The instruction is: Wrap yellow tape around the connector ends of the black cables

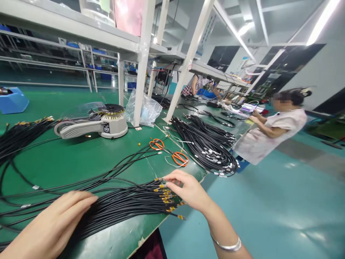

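Observation:
A bundle of thin black cables [121,205] with gold-coloured connector ends [167,197] lies across the green bench top [81,158] near its front edge. My left hand [58,225] rests flat on the bundle, fingers stretched out and together. My right hand [185,189] hovers over the connector ends, its fingertips bent down and touching them. A silver bracelet [228,246] sits on my right wrist.
Two orange-handled scissors [156,144] [180,158] lie behind the bundle. A grey tape dispenser [94,124] stands further back, a clear plastic bag [144,109] beside a white rack post. More black cables [207,144] pile at right. A seated person [269,127] works nearby.

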Demonstrator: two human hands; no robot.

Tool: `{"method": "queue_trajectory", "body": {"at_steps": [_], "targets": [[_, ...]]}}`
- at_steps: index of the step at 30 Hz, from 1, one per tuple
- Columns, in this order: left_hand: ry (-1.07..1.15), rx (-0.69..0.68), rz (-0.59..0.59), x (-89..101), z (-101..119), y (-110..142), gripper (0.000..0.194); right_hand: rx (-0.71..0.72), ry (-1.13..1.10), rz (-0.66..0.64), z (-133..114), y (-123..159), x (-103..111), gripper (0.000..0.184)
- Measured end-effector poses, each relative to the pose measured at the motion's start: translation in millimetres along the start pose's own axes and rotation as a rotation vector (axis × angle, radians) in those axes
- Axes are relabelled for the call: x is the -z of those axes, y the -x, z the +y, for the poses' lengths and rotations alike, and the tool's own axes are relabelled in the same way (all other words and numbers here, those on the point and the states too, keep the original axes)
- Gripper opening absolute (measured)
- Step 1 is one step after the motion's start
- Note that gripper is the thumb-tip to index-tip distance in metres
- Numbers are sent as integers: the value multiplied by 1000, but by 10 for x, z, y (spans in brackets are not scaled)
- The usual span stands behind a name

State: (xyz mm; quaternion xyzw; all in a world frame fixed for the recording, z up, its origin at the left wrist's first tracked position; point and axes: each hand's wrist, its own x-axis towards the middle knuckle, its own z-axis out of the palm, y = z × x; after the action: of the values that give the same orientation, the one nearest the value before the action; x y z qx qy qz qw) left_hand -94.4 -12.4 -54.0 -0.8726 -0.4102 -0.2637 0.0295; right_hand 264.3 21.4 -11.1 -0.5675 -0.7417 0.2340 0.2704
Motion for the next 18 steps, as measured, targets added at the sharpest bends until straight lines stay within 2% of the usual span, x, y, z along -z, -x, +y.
{"method": "queue_trajectory", "body": {"at_steps": [3,6,9,11,15,18], "targets": [[6,-29,-32,-75,63,-391,30,29,33,-26,32,35,-53,16],[9,-25,-102,-244,156,-759,33,10,24,-12,43,45,-106,16],[43,-16,-179,-377,209,-1009,31,4,10,18,30,45,-104,18],[73,-8,-197,-391,222,-1123,30,9,-2,48,6,35,-94,18],[87,31,-167,-218,229,-1295,29,96,-7,97,-112,-32,-181,22],[118,158,-77,40,188,-1323,26,204,112,16,-254,-125,-333,19]]}}
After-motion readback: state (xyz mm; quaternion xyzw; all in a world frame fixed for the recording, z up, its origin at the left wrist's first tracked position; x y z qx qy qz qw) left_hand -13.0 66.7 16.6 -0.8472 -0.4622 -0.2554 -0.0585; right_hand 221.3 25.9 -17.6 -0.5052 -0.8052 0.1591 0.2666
